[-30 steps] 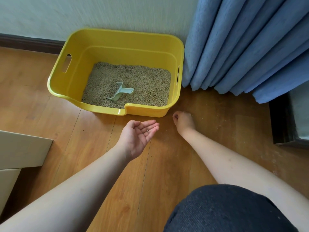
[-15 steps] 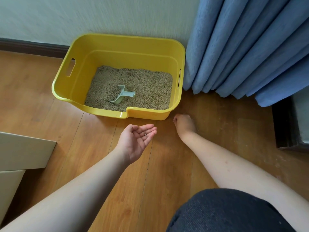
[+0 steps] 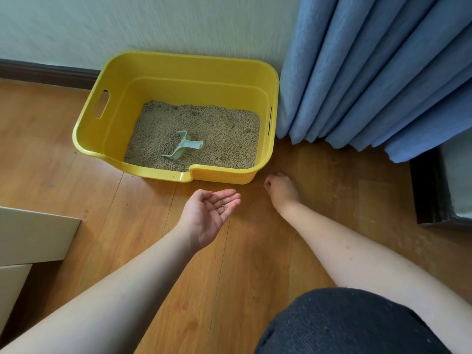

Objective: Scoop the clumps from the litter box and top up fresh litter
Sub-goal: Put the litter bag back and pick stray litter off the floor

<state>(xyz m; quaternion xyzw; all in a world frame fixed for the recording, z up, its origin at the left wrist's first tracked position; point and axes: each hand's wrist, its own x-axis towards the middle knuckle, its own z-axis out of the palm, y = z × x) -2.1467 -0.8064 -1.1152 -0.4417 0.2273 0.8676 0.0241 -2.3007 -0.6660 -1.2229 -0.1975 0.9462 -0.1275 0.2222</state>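
Yellow litter box (image 3: 178, 70) same, R hand (image 3: 281, 189) shifted right

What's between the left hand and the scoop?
Head view: bare floor, then the litter box front wall and litter, between left hand and scoop.

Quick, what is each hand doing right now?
Left hand: open, palm up, a few litter grains resting in it.
Right hand: fingers curled down at the floor; whether it pinches anything cannot be told.
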